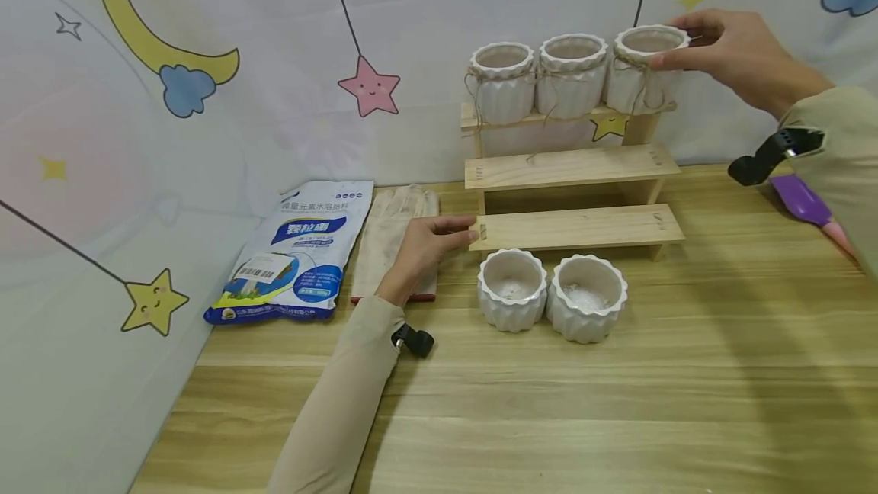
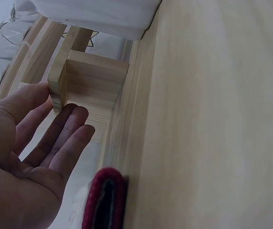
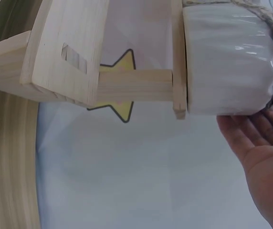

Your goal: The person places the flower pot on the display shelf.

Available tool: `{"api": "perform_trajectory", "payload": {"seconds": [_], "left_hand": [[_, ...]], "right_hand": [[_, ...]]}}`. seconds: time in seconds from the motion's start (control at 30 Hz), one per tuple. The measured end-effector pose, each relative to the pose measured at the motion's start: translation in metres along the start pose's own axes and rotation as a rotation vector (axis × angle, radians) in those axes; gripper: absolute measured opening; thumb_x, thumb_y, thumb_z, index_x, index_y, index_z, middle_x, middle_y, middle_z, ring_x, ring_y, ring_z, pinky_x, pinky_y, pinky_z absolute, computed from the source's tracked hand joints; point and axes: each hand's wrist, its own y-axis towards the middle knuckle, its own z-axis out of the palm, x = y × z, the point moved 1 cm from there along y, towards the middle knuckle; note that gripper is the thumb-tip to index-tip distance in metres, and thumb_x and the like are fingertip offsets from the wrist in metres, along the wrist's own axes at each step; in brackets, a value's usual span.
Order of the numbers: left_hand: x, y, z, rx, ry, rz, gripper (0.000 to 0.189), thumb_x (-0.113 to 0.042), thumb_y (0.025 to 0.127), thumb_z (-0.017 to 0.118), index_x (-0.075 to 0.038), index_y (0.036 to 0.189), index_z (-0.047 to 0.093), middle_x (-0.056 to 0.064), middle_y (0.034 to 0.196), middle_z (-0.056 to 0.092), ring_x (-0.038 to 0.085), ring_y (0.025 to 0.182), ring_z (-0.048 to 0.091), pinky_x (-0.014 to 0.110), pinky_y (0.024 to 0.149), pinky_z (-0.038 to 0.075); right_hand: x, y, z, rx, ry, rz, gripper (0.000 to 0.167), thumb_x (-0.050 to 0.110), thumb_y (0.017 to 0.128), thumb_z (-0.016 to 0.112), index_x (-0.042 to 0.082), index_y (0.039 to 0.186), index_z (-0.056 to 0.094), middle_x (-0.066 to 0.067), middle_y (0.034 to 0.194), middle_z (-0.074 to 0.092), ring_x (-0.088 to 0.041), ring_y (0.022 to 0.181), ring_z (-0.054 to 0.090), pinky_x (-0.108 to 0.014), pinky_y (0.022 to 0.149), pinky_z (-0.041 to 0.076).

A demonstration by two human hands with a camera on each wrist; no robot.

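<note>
A three-step wooden plant stand (image 1: 576, 166) stands against the back cloth. On its top step sits a row of three white ceramic pots, each tied with twine. My right hand (image 1: 751, 56) grips the rightmost pot (image 1: 627, 86) by its upper side, thumb at the front. In the right wrist view that pot (image 3: 229, 62) rests on the top board (image 3: 178, 57). With thumb and fingers my left hand (image 1: 421, 250) pinches the left end of the lowest board (image 1: 583, 229); the left wrist view shows the board end (image 2: 59, 78) between them.
Two shorter white pots (image 1: 511, 315) (image 1: 586, 322) stand on the table before the stand. Left of it lie cloth gloves (image 1: 384, 242) and a white-and-blue fertilizer bag (image 1: 302, 250). A purple shovel (image 1: 802, 200) lies at the right, partly behind the right sleeve.
</note>
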Motion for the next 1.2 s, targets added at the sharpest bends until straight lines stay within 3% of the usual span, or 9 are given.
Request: {"api": "perform_trajectory", "payload": {"seconds": [0.23,0.43,0.5,0.73,0.9,1.0,1.07,1.2], "left_hand": [[0.000,0.001,0.000,-0.006,0.005,-0.003,0.030,-0.018,0.093,0.086,-0.009,0.121,0.082,0.000,0.121,0.078,0.016,0.111,0.072,0.031,0.095,0.056],[0.000,0.001,0.000,-0.005,-0.001,-0.001,0.029,-0.017,0.093,0.086,-0.009,0.121,0.082,0.001,0.122,0.078,0.017,0.111,0.072,0.031,0.094,0.056],[-0.001,0.000,0.000,-0.003,-0.003,0.000,0.029,-0.017,0.093,0.086,-0.009,0.121,0.082,0.001,0.122,0.078,0.018,0.110,0.072,0.031,0.094,0.057],[-0.001,0.000,0.000,0.005,-0.008,0.005,0.029,-0.017,0.093,0.085,-0.009,0.121,0.082,0.001,0.119,0.078,0.018,0.110,0.072,0.033,0.098,0.055],[-0.001,0.000,-0.001,0.003,-0.001,0.014,0.030,-0.018,0.093,0.086,-0.009,0.121,0.082,0.001,0.120,0.078,0.018,0.113,0.071,0.034,0.100,0.054],[-0.001,0.000,-0.001,0.007,-0.008,0.009,0.030,-0.018,0.093,0.085,-0.009,0.121,0.082,0.000,0.121,0.078,0.017,0.116,0.070,0.034,0.101,0.054],[-0.001,-0.001,-0.001,0.010,-0.015,0.003,0.030,-0.018,0.093,0.086,-0.009,0.121,0.082,0.000,0.120,0.078,0.018,0.115,0.070,0.034,0.101,0.054],[0.000,-0.001,-0.001,0.007,-0.015,-0.004,0.030,-0.018,0.093,0.086,-0.010,0.121,0.082,0.000,0.120,0.078,0.018,0.113,0.071,0.034,0.100,0.054]], "right_hand": [[0.001,-0.002,0.001,0.005,-0.017,-0.003,0.065,0.032,0.098,0.079,0.015,0.155,0.053,0.018,0.116,0.058,-0.003,0.106,0.052,-0.026,0.105,0.034],[0.001,-0.003,0.002,0.002,0.015,-0.011,0.062,0.030,0.098,0.079,0.015,0.154,0.054,0.016,0.116,0.058,-0.003,0.105,0.053,-0.010,0.085,0.037],[0.001,-0.003,0.002,0.000,0.024,-0.013,0.060,0.029,0.098,0.079,0.016,0.152,0.055,0.016,0.116,0.058,-0.003,0.106,0.053,-0.010,0.084,0.037],[0.000,-0.004,0.004,0.003,0.043,-0.023,0.057,0.027,0.099,0.078,0.019,0.151,0.056,0.016,0.119,0.059,-0.003,0.109,0.053,-0.023,0.110,0.032],[0.001,-0.005,0.004,0.011,0.054,-0.036,0.062,0.026,0.100,0.077,0.016,0.156,0.052,0.017,0.120,0.059,-0.002,0.110,0.053,-0.016,0.109,0.034],[0.002,-0.007,0.004,0.021,0.041,-0.039,0.066,0.027,0.101,0.076,0.014,0.159,0.048,0.018,0.122,0.058,-0.003,0.115,0.054,-0.021,0.117,0.030],[0.002,-0.009,0.004,0.027,0.029,-0.040,0.070,0.028,0.102,0.075,0.013,0.162,0.044,0.014,0.128,0.059,-0.007,0.122,0.053,-0.024,0.120,0.028],[0.002,-0.013,0.004,0.031,-0.004,-0.041,0.079,0.030,0.103,0.072,0.013,0.168,0.032,-0.001,0.156,0.051,-0.011,0.140,0.045,-0.029,0.125,0.023]]}}
